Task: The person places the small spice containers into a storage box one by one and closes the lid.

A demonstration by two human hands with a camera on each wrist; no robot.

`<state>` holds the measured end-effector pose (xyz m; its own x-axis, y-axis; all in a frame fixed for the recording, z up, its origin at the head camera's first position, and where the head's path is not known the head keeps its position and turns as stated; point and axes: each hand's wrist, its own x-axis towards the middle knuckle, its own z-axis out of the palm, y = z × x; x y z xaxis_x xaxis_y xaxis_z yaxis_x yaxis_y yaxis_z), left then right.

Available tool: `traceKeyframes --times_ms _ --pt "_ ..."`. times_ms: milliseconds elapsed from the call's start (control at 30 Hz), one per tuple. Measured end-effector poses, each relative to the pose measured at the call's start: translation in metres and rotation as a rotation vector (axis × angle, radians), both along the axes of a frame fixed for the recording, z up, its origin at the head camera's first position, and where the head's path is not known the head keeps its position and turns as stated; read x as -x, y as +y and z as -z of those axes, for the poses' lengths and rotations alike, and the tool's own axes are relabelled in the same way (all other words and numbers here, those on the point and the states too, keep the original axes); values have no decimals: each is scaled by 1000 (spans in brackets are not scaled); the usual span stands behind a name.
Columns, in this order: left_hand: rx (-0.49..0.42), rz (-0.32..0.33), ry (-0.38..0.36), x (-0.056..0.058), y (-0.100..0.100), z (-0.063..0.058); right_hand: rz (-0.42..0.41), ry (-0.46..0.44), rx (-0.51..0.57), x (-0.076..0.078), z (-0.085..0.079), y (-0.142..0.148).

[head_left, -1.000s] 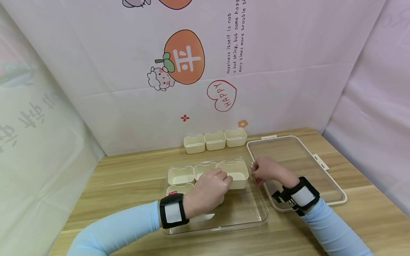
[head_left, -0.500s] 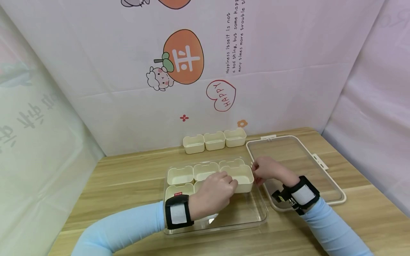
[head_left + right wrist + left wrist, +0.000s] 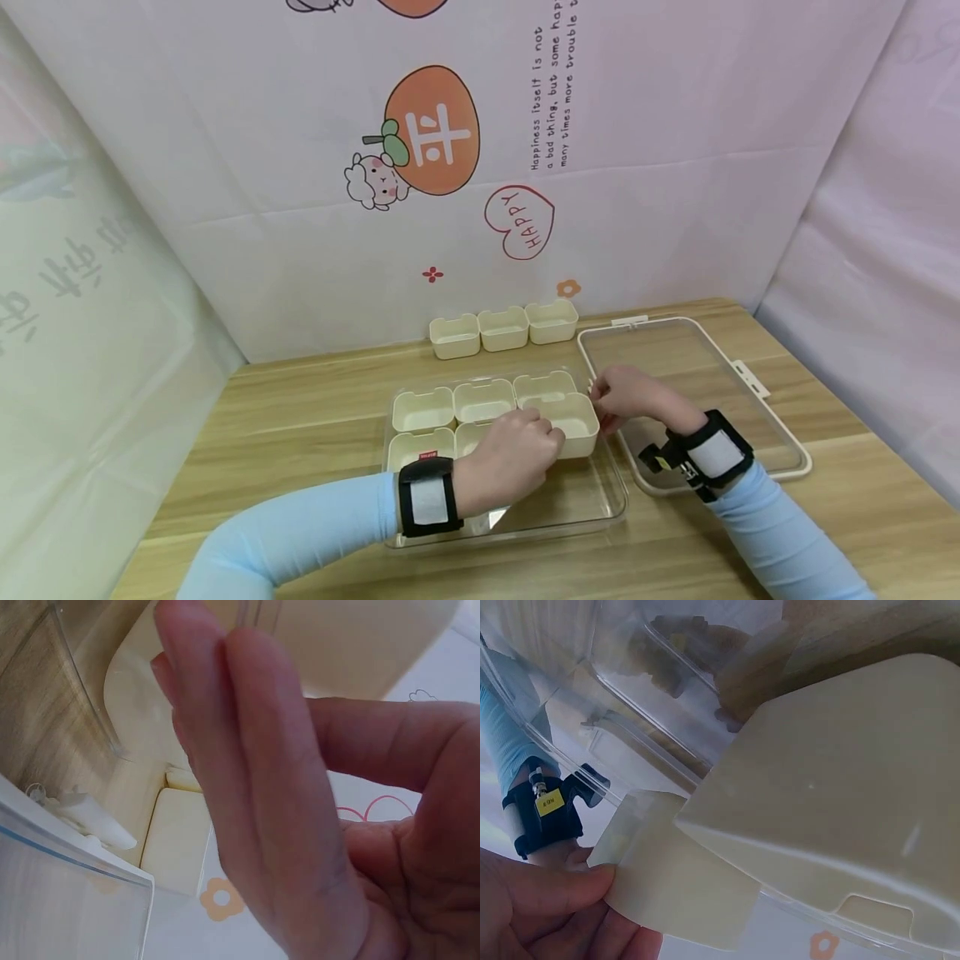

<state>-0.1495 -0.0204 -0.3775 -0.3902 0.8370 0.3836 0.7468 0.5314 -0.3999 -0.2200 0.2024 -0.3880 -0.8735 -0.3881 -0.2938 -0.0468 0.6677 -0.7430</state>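
Note:
My left hand point(image 3: 513, 460) pinches a cream rectangular container point(image 3: 573, 421) by its left wall, with the thumb point(image 3: 562, 889) on the wall in the left wrist view. This container is inside the clear plastic box point(image 3: 551, 517), in front of the back-right container point(image 3: 546, 387). My right hand point(image 3: 630, 396) pinches the box's right rim, next to the held container. In the right wrist view its long fingers point(image 3: 262, 742) lie side by side and cover the thumb's tip. Other cream containers stand in the box at the back and left, partly hidden by my left hand.
Three more cream containers point(image 3: 504, 329) stand in a row along the wall cloth. A clear lid with a white frame point(image 3: 768, 408) lies at the right, under my right forearm. Bare wooden tabletop point(image 3: 300, 433) shows left of the box.
My left hand has moved right and toward the front with the container, uncovering the back-right container behind it. My right hand has stayed at the box's right rim.

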Motion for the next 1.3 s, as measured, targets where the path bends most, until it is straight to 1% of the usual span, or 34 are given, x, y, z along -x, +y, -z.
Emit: traceKeyframes --times_ms 133,300,567,733,767,1000,1200,1300 --pt "12 -4 -1 2 1 3 -11 -9 6 0 -1 1" --pt "29 -18 -25 3 2 5 -25 0 1 -1 -2 0" --pt "70 -63 -110 2 6 9 -21 20 -22 -2 -3 0" --pt "83 -73 -150 3 8 11 -25 28 -38 -2 -3 -1" --pt "84 -72 -153 3 8 12 -33 33 -40 -2 -3 -1" --pt "83 -75 -175 3 8 15 -21 16 -46 -2 -4 -1" --pt "81 -71 -150 3 8 19 -19 8 -40 -2 -4 -1" --pt "84 -67 -150 3 8 21 -23 11 -40 -3 -4 -2"
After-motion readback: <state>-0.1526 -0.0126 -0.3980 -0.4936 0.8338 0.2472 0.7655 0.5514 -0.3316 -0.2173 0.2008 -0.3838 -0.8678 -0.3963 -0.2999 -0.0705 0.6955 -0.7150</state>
